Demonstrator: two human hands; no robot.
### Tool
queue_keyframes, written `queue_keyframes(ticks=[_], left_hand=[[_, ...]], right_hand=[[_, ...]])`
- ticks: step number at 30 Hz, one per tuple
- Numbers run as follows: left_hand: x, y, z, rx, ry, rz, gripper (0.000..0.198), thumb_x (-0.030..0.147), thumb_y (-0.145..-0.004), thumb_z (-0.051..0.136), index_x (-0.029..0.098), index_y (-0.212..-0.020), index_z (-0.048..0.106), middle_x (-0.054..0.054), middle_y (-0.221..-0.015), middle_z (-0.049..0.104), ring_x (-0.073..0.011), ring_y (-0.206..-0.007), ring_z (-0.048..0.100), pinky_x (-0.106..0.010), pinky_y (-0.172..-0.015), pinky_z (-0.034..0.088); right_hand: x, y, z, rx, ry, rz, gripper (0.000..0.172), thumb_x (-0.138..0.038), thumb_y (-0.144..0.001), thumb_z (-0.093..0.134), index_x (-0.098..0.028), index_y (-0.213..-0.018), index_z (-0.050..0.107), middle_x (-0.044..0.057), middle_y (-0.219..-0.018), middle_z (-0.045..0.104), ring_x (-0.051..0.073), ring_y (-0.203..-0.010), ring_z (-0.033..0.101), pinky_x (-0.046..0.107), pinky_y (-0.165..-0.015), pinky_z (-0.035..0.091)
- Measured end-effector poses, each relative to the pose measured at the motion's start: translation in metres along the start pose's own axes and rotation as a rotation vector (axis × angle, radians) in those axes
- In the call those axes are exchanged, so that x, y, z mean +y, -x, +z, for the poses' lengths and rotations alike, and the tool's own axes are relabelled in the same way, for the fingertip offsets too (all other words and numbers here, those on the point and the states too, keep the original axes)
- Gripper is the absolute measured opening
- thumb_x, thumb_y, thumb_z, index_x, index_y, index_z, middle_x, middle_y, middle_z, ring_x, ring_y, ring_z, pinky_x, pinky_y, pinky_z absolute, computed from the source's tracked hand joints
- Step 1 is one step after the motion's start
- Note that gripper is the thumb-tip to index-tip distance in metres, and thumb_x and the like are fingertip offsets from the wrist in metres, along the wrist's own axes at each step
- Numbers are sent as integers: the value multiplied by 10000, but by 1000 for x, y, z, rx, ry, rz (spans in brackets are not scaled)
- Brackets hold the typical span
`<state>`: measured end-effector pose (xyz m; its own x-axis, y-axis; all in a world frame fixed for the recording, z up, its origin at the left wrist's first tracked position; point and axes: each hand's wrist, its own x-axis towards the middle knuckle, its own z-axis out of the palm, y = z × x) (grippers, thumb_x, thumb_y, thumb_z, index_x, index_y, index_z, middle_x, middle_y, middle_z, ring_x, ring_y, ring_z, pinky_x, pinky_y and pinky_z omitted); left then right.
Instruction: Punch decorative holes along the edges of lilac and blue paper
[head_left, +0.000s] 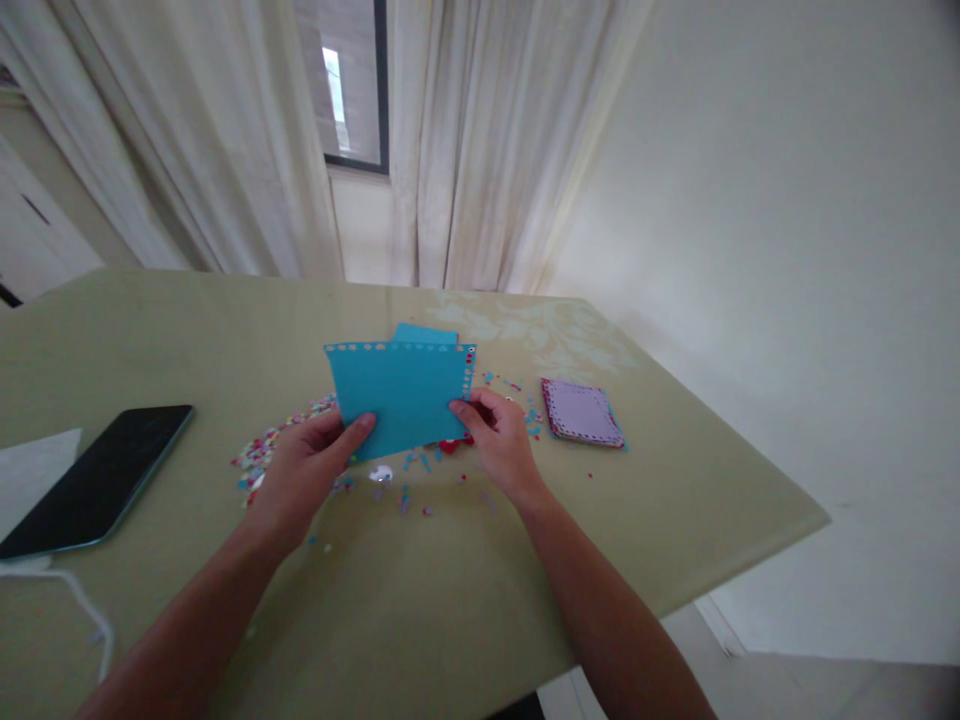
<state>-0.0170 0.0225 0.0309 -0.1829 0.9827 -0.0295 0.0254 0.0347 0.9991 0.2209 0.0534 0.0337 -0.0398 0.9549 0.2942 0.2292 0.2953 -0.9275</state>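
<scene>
A blue sheet of paper (405, 390) is held up above the table, with small holes punched along its top edge and down its right edge. My left hand (311, 460) pinches its lower left corner, thumb on the near face. At the lower right edge, my right hand (499, 430) grips the same sheet between thumb and fingers. Another blue piece of paper (426, 334) shows behind its top edge. Below the sheet, a red object (454, 446) is mostly hidden, and a shiny silvery round piece (381, 473) lies on the table.
Punched paper bits (262, 455) are heaped at the left, with more scattered around the middle. A stack of hole-edged paper squares (581, 412), lilac on top, lies at the right. On the left are a dark tablet (105, 480), white paper (37, 475) and a white cable (94, 605).
</scene>
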Motion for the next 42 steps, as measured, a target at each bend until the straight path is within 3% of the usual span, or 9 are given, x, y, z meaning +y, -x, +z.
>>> queue_keyframes(ticks=[3,6,9,12,16,20,23,34,42], left_hand=[[1,1,1,103,-10,-8,474,648,-688,880,200,-720,730,42,-573,582,-108,-506,465,-226,-450,354],[-3,-1,5,254,147,-68,422,582,-727,883,207,-723,690,51,-542,582,-96,-482,472,-203,-432,356],[-6,-5,9,280,367,-125,387,476,-655,946,195,-737,693,15,-633,694,-102,-557,592,-186,-510,478],[-6,-7,11,255,413,-147,411,454,-608,977,180,-789,729,-6,-684,745,-110,-604,654,-178,-552,527],[-7,-5,13,214,362,-120,470,488,-603,982,168,-870,763,-38,-765,802,-135,-659,711,-204,-611,580],[-10,-1,14,165,254,-77,470,518,-652,955,160,-906,787,-77,-830,836,-194,-734,775,-272,-681,628],[-11,2,16,105,166,-60,473,550,-701,922,162,-947,810,-93,-862,851,-227,-755,799,-317,-716,647],[2,12,22,10,54,-62,426,571,-691,872,169,-825,837,-105,-800,846,-259,-699,801,-353,-697,658],[3,12,20,34,-164,116,336,538,-763,798,207,-713,822,-64,-679,810,-244,-587,757,-328,-592,611]], right_hand=[[6,3,3,-11,111,-44,340,-456,-1087,499,-247,-1024,761,38,-861,685,222,-804,605,352,-770,461],[11,8,10,-112,488,-163,298,-263,-1055,534,-225,-1256,751,116,-1210,725,282,-1151,634,437,-1050,460],[15,13,17,-250,861,-247,255,-234,-1019,647,-251,-1241,772,129,-1447,656,345,-1335,546,519,-1136,404],[17,13,22,-308,950,-267,171,-234,-1032,671,-262,-1164,776,98,-1462,678,346,-1343,551,520,-1117,413],[14,12,24,-230,728,-211,176,-230,-978,756,-206,-1148,719,136,-1301,750,335,-1248,628,511,-1090,452],[12,12,24,-137,140,-26,239,-246,-931,746,-209,-1143,642,77,-1083,764,215,-926,719,362,-838,570],[11,12,25,-124,-114,74,345,-269,-867,763,-213,-1187,648,75,-1140,752,169,-846,707,300,-736,572],[2,17,27,-177,-201,117,446,-385,-759,919,-204,-1132,754,62,-1047,780,182,-834,734,306,-736,591],[2,13,26,-193,-401,311,534,-389,-604,1023,-219,-1012,722,22,-947,773,184,-823,725,311,-746,568]])
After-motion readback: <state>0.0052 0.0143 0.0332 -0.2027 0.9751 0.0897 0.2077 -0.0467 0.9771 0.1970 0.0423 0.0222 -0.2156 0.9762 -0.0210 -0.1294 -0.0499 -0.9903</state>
